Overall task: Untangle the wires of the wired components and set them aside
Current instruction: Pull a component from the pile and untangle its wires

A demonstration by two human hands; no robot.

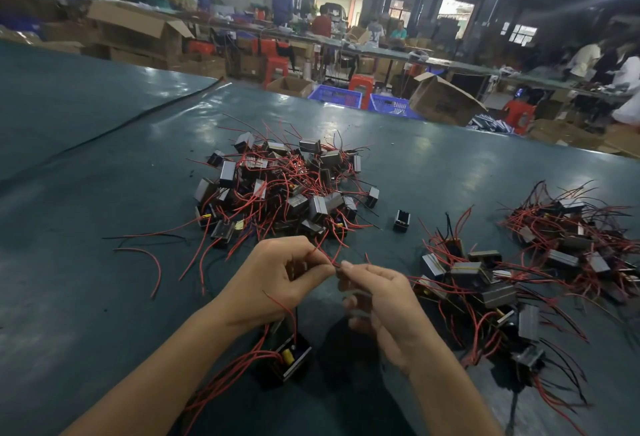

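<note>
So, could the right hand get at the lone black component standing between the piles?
Probably yes: only bare table lies between the right hand and the lone component, though it is pinching a red wire now.

Tangled pile point(280, 186) of black boxes with red wires point(325, 257) at twelve o'clock; looser heap point(485, 290) at three; one component point(289, 356) at six.

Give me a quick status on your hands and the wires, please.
Left hand and right hand both pinching a red wire. One component below left wrist. Tangled pile ahead; nothing blocking.
</note>
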